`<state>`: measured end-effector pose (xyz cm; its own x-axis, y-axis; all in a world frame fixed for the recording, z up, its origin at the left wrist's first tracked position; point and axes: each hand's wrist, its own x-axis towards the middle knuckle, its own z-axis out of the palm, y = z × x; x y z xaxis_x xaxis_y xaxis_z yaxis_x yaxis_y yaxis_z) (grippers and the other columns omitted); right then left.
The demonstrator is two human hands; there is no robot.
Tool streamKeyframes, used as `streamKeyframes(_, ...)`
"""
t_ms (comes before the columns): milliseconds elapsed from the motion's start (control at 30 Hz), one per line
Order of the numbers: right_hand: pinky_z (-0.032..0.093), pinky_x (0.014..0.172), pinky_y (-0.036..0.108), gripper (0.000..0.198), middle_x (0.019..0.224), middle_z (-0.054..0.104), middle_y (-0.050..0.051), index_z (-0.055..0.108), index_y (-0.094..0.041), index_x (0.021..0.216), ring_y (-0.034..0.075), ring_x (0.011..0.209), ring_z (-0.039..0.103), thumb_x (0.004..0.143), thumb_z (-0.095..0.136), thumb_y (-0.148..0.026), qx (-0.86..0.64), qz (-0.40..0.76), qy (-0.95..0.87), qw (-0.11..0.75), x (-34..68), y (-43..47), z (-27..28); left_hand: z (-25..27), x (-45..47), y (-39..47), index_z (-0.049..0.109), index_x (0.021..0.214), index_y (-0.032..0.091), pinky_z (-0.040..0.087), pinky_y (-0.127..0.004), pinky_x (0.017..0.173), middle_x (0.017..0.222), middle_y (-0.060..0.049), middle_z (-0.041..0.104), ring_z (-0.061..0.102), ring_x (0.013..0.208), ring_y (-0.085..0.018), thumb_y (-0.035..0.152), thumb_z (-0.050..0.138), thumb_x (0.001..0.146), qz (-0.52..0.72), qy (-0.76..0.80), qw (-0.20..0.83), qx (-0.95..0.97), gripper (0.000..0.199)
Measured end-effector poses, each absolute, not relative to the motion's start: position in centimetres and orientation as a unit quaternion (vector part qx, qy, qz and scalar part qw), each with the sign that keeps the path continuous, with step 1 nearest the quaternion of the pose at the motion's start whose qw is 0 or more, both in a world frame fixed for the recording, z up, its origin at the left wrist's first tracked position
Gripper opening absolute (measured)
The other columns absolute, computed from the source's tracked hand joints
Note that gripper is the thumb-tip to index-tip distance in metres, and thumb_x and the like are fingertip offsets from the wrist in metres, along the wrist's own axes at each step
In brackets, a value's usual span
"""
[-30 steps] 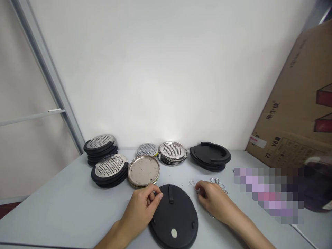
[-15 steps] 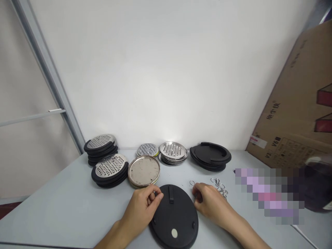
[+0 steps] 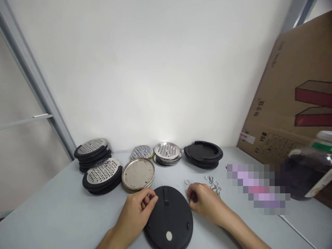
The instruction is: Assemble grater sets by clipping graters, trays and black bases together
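A round black disc lies face down on the table, with a strap-like tab near its far edge and a pale oval spot near its close edge. My left hand rests at the disc's left edge, thumb and index finger pinched together; whatever may sit between them is hidden. Just off the right edge, my right hand is closed with its fingers curled. A tiny metallic glint shows at its fingertips, too small to name. Beyond that hand lie several bent-wire metal hooks, and a single wire ring lies apart.
Stacked black holders with perforated grater plates stand at the left. Round metal lids, silver grater plates and black holders line the back. At right are a cardboard box, a dark bottle and a blurred-out object.
The view has turned slightly right, so the surroundings sit further left and more of the bottle shows. Both hands keep nearly the same pose beside the disc.
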<state>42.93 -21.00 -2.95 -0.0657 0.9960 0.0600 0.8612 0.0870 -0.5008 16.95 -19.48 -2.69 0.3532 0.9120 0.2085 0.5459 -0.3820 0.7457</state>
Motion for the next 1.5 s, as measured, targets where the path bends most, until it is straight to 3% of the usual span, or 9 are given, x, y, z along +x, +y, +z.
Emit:
streamKeyframes(433,0.035,0.058,0.023,0.022,0.065,0.065,-0.001,0.065,-0.019,0.076,0.015,0.062,0.056,0.065,0.05,-0.01,-0.62,0.208,-0.716,0.243,43.0,-20.9,-3.5,-2.6,16.8,-19.7,0.064,0.084,0.019,0.034,-0.021,0.052,0.059,0.003,0.048,0.043,0.054,-0.011,0.04,0.05,0.091,0.322,0.464,0.296,0.771,0.026)
streamKeyframes(600,0.039,0.059,0.026,0.02,0.066,0.066,0.001,0.067,-0.019,0.077,0.017,0.062,0.057,0.075,0.047,-0.016,-0.62,0.244,-0.697,0.266,43.6,-20.7,-3.2,-2.7,16.8,-19.6,0.064,0.083,0.019,0.033,-0.021,0.052,0.059,0.004,0.048,0.043,0.053,-0.011,0.04,0.05,0.091,0.323,0.463,0.3,0.769,0.027)
streamKeyframes(800,0.044,0.077,0.034,0.027,0.092,0.066,0.008,0.061,-0.02,0.088,0.024,0.085,0.061,0.09,0.04,-0.037,-0.633,0.16,-0.672,0.349,46.2,-20.5,-4.3,-2.8,16.7,-19.7,0.064,0.084,0.019,0.034,-0.021,0.052,0.06,0.004,0.048,0.043,0.054,-0.011,0.039,0.05,0.091,0.322,0.463,0.297,0.77,0.026)
streamKeyframes(967,0.046,0.083,0.038,0.03,0.095,0.063,0.01,0.058,-0.021,0.089,0.025,0.091,0.06,0.092,0.037,-0.042,-0.639,0.148,-0.658,0.369,47.7,-20.2,-5.6,-2.8,16.8,-19.7,0.065,0.083,0.019,0.034,-0.02,0.052,0.06,0.004,0.048,0.043,0.053,-0.01,0.039,0.051,0.091,0.325,0.462,0.3,0.768,0.025)
streamKeyframes(1133,0.042,0.095,0.042,0.03,0.106,0.062,0.011,0.057,-0.023,0.085,0.028,0.111,0.054,0.091,0.037,-0.044,-0.635,0.134,-0.665,0.369,47.6,-20.1,-6.1,-2.6,16.9,-19.6,0.065,0.083,0.019,0.034,-0.02,0.053,0.059,0.004,0.048,0.043,0.054,-0.01,0.038,0.051,0.09,0.323,0.463,0.296,0.77,0.024)
streamKeyframes(1333,0.046,0.09,0.04,0.033,0.091,0.062,0.008,0.053,-0.024,0.082,0.025,0.092,0.059,0.094,0.031,-0.044,-0.646,0.138,-0.675,0.328,46.7,-20.7,-6.3,-2.7,16.8,-19.6,0.065,0.084,0.019,0.034,-0.021,0.053,0.059,0.004,0.048,0.043,0.053,-0.011,0.036,0.051,0.09,0.322,0.463,0.295,0.771,0.023)
streamKeyframes(1500,0.046,0.093,0.036,0.028,0.096,0.062,0.009,0.052,-0.024,0.085,0.024,0.101,0.058,0.094,0.035,-0.043,-0.624,0.15,-0.687,0.342,45.1,-21.0,-6.3,-2.8,16.8,-19.6,0.066,0.085,0.019,0.035,-0.021,0.054,0.061,0.003,0.05,0.044,0.055,-0.011,0.037,0.051,0.09,0.322,0.464,0.293,0.771,0.024)
